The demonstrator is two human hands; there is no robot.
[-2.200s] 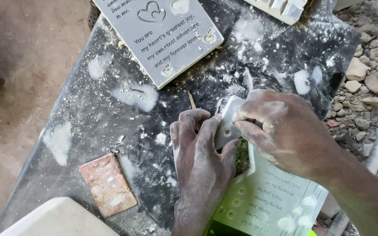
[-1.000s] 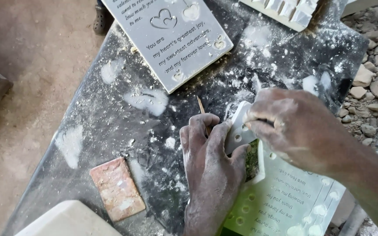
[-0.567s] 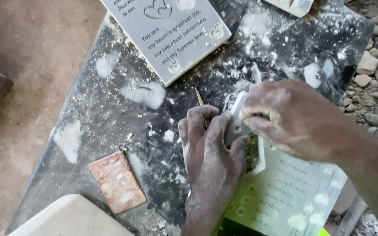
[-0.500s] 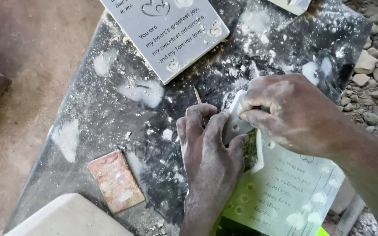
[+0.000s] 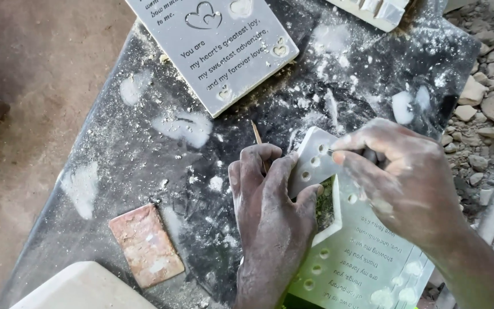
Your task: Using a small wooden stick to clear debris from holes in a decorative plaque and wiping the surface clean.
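Observation:
My left hand (image 5: 270, 212) presses flat on the edge of a white carved stone plaque (image 5: 361, 252) with small round holes and engraved lettering, and a thin wooden stick (image 5: 257, 135) pokes out from under its fingers. My right hand (image 5: 398, 177) is closed around a small metal tool (image 5: 329, 152) whose tip touches the plaque's top corner near the holes. Both hands are coated in white dust. The plaque lies on a dark, dusty stone slab (image 5: 161, 166).
A grey engraved plaque with hearts (image 5: 218, 46) lies at the slab's top. A reddish tile piece (image 5: 145, 245) sits lower left, beside a white block (image 5: 81, 289). Another white piece (image 5: 373, 8) is at the top edge. Rubble (image 5: 487, 86) lies to the right, dirt ground to the left.
My right hand has shifted slightly right and back along the plaque's top corner, uncovering more holes. My left hand stays pressed in place.

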